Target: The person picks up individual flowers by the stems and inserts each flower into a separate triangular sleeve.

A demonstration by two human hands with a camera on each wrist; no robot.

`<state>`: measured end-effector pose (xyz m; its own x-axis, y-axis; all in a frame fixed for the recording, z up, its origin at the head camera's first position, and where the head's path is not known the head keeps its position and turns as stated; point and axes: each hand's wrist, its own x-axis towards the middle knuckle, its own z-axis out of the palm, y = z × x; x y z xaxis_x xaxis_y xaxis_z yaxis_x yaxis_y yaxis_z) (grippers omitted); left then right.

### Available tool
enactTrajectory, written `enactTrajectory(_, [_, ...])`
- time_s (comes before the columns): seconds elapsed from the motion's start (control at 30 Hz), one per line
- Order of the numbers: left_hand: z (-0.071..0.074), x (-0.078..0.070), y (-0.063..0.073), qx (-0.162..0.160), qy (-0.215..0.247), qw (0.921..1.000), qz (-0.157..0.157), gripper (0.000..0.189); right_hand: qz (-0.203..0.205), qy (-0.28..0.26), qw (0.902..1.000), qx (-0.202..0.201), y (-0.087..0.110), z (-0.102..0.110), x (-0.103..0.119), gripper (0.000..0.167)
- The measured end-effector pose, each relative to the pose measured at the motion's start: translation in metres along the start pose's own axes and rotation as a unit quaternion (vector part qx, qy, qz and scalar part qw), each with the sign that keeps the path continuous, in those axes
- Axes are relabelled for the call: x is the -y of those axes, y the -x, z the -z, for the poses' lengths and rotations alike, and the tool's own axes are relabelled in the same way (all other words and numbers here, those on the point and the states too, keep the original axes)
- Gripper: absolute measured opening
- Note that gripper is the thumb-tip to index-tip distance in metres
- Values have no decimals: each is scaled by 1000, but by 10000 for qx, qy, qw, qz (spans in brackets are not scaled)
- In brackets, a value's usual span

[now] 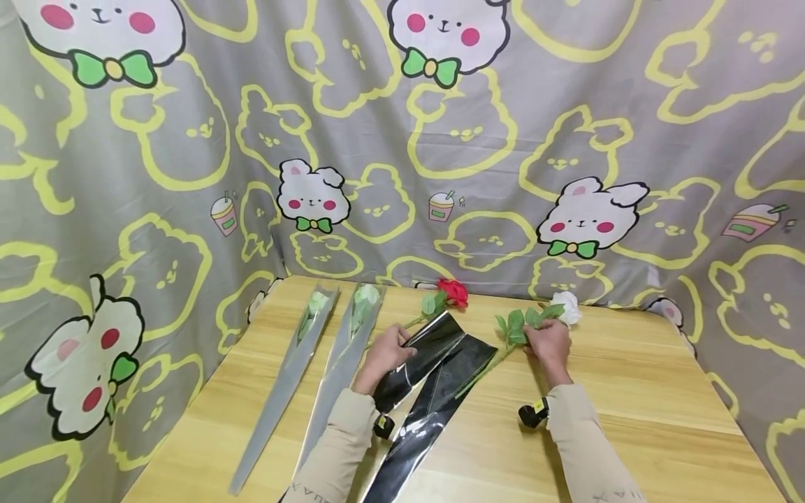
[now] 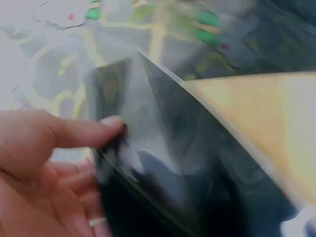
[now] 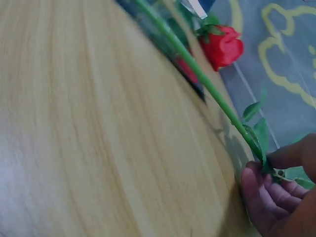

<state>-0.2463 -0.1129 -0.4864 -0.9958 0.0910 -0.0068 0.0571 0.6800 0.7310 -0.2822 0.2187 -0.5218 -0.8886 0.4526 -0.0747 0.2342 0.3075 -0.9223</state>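
My left hand (image 1: 385,353) holds a shiny black flower sleeve (image 2: 173,143) by its edge, the thumb pressing on the film in the left wrist view. In the head view the black film (image 1: 434,412) spreads in two flaps; whether these are one sleeve or two, I cannot tell. My right hand (image 1: 550,346) pinches the green stem (image 3: 207,81) of a white rose (image 1: 566,307) just below its leaves. That stem slants down left to the black film's right edge; whether its tip is inside or on top is unclear. A red rose (image 1: 453,293) lies behind the sleeve.
Two pale roses in clear-grey sleeves, a left one (image 1: 286,391) and a nearer one (image 1: 342,363), lie side by side on the wooden table (image 1: 629,419). A grey patterned curtain (image 1: 377,230) hangs along the back and sides.
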Motion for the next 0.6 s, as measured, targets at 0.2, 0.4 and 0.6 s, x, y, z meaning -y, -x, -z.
enactTrajectory(0.2, [14, -5, -10, 711, 3161, 9459, 186, 40, -587, -1867, 9806, -114, 2, 5, 7, 53])
enactTrajectory(0.4, [11, -10, -8, 1017, 4019, 9089, 448, 67, -575, -2880, 9555, 295, 11, 22, 34, 45])
enactTrajectory(0.6, [13, -22, -3, 1339, 5192, 8425, 523, 43, -374, -3390, 9369, 762, 18, 44, 62, 29])
